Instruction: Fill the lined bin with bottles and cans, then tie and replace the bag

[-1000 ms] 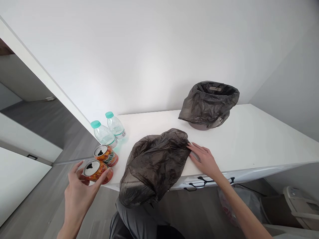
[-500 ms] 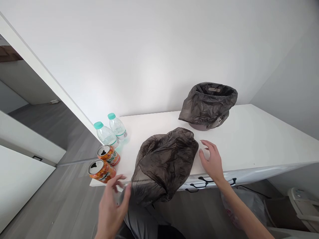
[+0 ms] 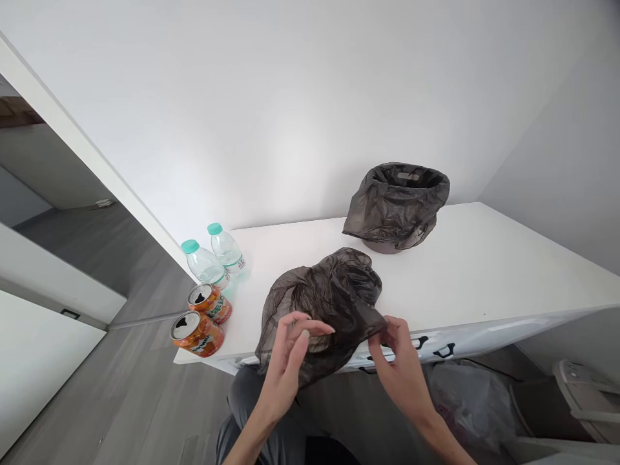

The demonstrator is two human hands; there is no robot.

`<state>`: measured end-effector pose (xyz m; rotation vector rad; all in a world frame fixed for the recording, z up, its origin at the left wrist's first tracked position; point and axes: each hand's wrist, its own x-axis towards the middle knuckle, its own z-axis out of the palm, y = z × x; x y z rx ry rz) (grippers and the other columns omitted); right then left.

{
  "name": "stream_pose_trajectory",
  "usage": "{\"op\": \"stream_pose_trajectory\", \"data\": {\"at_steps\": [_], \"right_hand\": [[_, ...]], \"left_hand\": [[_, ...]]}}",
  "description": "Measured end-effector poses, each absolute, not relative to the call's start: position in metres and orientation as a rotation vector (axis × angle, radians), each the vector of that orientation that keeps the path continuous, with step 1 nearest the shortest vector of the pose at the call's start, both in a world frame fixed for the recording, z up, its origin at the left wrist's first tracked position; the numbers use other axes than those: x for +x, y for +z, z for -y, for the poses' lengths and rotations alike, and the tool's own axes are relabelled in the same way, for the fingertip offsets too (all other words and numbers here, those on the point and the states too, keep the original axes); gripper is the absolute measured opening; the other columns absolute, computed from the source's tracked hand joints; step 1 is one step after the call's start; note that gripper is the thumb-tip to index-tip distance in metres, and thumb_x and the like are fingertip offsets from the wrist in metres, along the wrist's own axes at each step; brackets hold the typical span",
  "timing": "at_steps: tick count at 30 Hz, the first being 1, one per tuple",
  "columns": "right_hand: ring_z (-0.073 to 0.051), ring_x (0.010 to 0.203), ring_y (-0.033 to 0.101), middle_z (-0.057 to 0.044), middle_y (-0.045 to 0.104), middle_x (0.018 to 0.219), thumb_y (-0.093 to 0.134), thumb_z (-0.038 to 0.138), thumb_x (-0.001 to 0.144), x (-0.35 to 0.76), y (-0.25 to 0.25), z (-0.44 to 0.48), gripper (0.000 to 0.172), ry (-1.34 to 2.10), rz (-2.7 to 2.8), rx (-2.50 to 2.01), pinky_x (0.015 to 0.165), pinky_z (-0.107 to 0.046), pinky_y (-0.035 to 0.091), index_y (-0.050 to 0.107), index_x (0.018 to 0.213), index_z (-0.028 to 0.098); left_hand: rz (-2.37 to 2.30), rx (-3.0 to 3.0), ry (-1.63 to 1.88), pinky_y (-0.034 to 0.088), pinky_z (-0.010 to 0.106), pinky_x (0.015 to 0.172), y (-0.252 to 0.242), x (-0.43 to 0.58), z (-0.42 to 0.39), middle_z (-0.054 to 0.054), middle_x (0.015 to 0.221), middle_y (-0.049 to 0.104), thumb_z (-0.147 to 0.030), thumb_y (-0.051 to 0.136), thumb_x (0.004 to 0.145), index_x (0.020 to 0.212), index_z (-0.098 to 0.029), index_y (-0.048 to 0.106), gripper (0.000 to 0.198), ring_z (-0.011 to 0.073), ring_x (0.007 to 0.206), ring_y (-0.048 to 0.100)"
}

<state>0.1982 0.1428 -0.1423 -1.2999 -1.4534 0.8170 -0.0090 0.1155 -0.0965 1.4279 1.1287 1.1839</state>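
At lower centre, the right hand pinches the edge of a dark plastic garbage bag; the left hand, fingers loosely curled with the thumb apart, overlaps the bag (whether touching, I cannot tell).

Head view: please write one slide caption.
Hands at a dark plastic bag, with two cans and two bottles to its left.
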Motion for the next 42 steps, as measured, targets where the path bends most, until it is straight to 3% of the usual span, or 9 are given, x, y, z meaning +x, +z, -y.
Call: {"op": "stream_pose_trajectory", "data": {"at_steps": [4, 8, 15, 19, 22, 25, 30, 37, 42], "right_hand": [[-0.019, 0.081, 0.065, -0.004, 0.061, 0.088, 0.057, 0.044, 0.103, 0.224, -0.133, -0.117, 0.02, 0.947, 1.396, -1.195, 0.072, -0.029, 0.055, 0.05, 0.1, 0.026], [-0.019, 0.082, 0.063, -0.003, 0.058, 0.09, 0.059, 0.04, 0.102, 0.231, -0.151, -0.104, 0.016, 0.944, 1.491, -1.178, 0.076, -0.031, 0.055, 0.05, 0.104, 0.026], [-0.017, 0.074, 0.057, 0.001, 0.056, 0.093, 0.078, 0.055, 0.086, 0.201, -0.163, -0.136, 0.049, 0.943, 1.653, -1.366, 0.068, -0.032, 0.051, 0.045, 0.109, 0.026], [-0.017, 0.071, 0.055, -0.001, 0.057, 0.085, 0.057, 0.053, 0.101, 0.187, -0.146, -0.14, 0.03, 0.969, 1.641, -1.31, 0.06, -0.029, 0.044, 0.05, 0.092, 0.025], [-0.017, 0.069, 0.053, -0.001, 0.054, 0.079, 0.046, 0.049, 0.106, 0.187, -0.137, -0.139, 0.035, 0.928, 1.625, -1.27, 0.059, -0.029, 0.042, 0.048, 0.081, 0.025], [-0.018, 0.072, 0.055, -0.001, 0.055, 0.079, 0.047, 0.048, 0.106, 0.193, -0.135, -0.141, 0.033, 0.918, 1.61, -1.225, 0.062, -0.03, 0.046, 0.049, 0.082, 0.025], [-0.023, 0.084, 0.064, -0.007, 0.066, 0.092, 0.057, 0.056, 0.099, 0.223, -0.145, -0.179, 0.031, 0.762, 1.556, -1.273, 0.061, -0.031, 0.05, 0.058, 0.095, 0.026], [-0.027, 0.101, 0.071, -0.016, 0.07, 0.121, 0.048, 0.05, 0.099, 0.281, -0.179, -0.293, 0.032, 0.571, 1.501, -1.577, 0.091, -0.041, 0.054, 0.064, 0.105, 0.023], [-0.023, 0.091, 0.075, -0.01, 0.075, 0.117, 0.053, 0.048, 0.097, 0.286, -0.179, -0.335, 0.031, 0.985, 1.571, -1.507, 0.089, -0.037, 0.053, 0.069, 0.105, 0.023]], "left_hand": [[-1.26, 1.757, 0.994, 0.045, 0.048, 0.118, -0.118, -0.014, -0.127, 0.011, 0.136, 0.071, -0.04, 0.034, 0.111, 0.124, -0.025, 0.067, 0.038, 0.0273, 0.133, 0.062], [-1.387, 2.153, 0.848, 0.04, 0.054, 0.124, -0.136, -0.018, -0.154, 0.013, 0.147, 0.063, -0.02, 0.044, 0.103, 0.131, -0.022, 0.066, 0.036, 0.0295, 0.143, 0.052], [-1.107, 2.267, 0.843, 0.046, 0.051, 0.117, -0.117, -0.008, -0.176, 0.012, 0.144, 0.064, 0.002, 0.041, 0.084, 0.136, -0.021, 0.066, 0.062, 0.0277, 0.132, 0.056], [-1.044, 1.968, 0.908, 0.041, 0.051, 0.119, -0.107, -0.011, -0.174, 0.006, 0.135, 0.072, -0.005, 0.039, 0.091, 0.123, -0.026, 0.076, 0.054, 0.0261, 0.124, 0.062], [-1.1, 1.626, 1.0, 0.028, 0.048, 0.129, -0.11, -0.017, -0.174, 0.004, 0.127, 0.077, -0.023, 0.051, 0.097, 0.113, -0.028, 0.082, 0.035, 0.0272, 0.131, 0.062], [-1.226, 1.169, 1.136, 0.04, 0.041, 0.122, -0.115, -0.019, -0.175, 0.005, 0.129, 0.076, -0.038, 0.065, 0.093, 0.11, -0.026, 0.082, 0.027, 0.0294, 0.134, 0.062], [-1.105, 0.427, 1.245, 0.061, 0.038, 0.093, -0.107, -0.018, -0.187, 0.011, 0.124, 0.076, -0.057, 0.066, 0.091, 0.121, -0.02, 0.072, 0.048, 0.0291, 0.114, 0.073], [-1.112, 0.25, 1.466, 0.061, 0.028, 0.079, -0.082, -0.009, -0.221, 0.006, 0.105, 0.079, -0.02, 0.085, 0.074, 0.115, -0.019, 0.072, 0.044, 0.0195, 0.087, 0.076], [-1.243, 0.562, 1.624, 0.057, 0.025, 0.082, -0.084, -0.032, -0.191, 0.006, 0.13, 0.071, -0.024, 0.09, 0.069, 0.123, -0.026, 0.069, 0.058, 0.0214, 0.111, 0.071]]}}
